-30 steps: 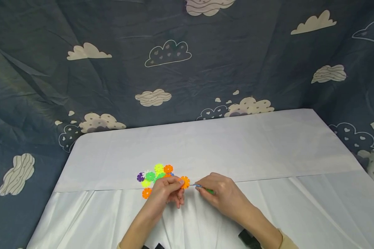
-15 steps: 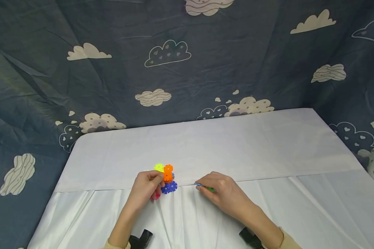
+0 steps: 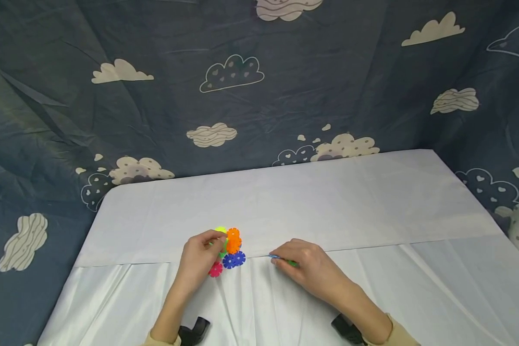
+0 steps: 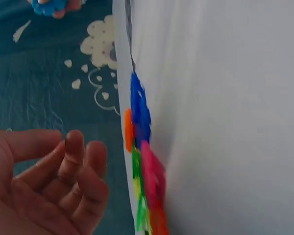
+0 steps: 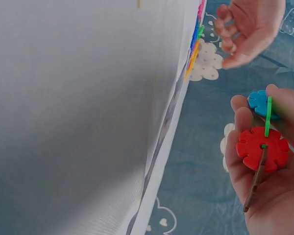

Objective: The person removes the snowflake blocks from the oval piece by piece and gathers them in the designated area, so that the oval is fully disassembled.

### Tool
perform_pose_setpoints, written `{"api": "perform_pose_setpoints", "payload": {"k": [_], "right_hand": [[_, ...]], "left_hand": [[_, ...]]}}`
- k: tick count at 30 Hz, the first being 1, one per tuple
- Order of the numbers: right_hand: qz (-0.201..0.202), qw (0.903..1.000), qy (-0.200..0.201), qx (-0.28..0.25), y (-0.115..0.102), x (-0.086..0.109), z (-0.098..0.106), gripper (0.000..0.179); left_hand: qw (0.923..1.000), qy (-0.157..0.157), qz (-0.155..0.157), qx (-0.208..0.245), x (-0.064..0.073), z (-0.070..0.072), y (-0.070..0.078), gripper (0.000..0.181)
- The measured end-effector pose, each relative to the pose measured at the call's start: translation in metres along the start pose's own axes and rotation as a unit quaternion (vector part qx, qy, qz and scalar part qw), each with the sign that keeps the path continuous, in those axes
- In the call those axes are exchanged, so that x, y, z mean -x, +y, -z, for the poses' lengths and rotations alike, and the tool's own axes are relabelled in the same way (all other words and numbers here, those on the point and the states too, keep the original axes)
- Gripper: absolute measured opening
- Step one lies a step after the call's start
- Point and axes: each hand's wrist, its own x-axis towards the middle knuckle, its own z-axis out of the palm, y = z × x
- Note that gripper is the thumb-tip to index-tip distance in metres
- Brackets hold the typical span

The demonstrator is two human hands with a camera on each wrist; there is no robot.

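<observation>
My right hand (image 3: 307,269) holds a small chain of notched snowflake discs. In the right wrist view the thumb and fingers pinch it by a blue disc (image 5: 259,103). A green disc (image 5: 268,116), seen edge-on, joins a red disc (image 5: 262,149), and a brown disc (image 5: 255,183) slots into the red one over the palm. My left hand (image 3: 199,262) hovers at a pile of loose discs, fingers loosely bent with nothing between them. Around its fingertips lie orange discs (image 3: 233,240), blue discs (image 3: 234,260) and a pink disc (image 3: 215,269); the hand hides part of the pile.
A white cloth covers the table (image 3: 328,202), with a fold line across its middle. Behind it hangs a dark blue curtain (image 3: 168,110) with cloud prints. Black wrist straps (image 3: 194,331) show near the front edge.
The left hand held an orange disc near the right hand, then moved left to the pile and no longer holds it. The right hand stays in place with its chain.
</observation>
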Motion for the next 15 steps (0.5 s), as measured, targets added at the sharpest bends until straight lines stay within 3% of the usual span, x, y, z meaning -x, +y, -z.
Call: {"api": "perform_pose_setpoints", "payload": {"k": [5, 9, 15], "right_hand": [[0.002, 0.9999, -0.01, -0.008, 0.001, -0.001, -0.001, 0.009], [0.005, 0.9992, -0.023, -0.033, 0.002, -0.001, -0.001, 0.01], [-0.002, 0.9968, -0.047, -0.065, 0.001, 0.001, 0.0, 0.012]], "left_hand": [[0.9938, -0.044, -0.093, -0.041, 0.008, -0.011, 0.011, 0.012], [0.9864, -0.068, -0.144, -0.039, 0.015, -0.02, 0.017, 0.013], [0.9671, -0.098, -0.229, -0.052, 0.024, -0.036, 0.023, 0.009]]}}
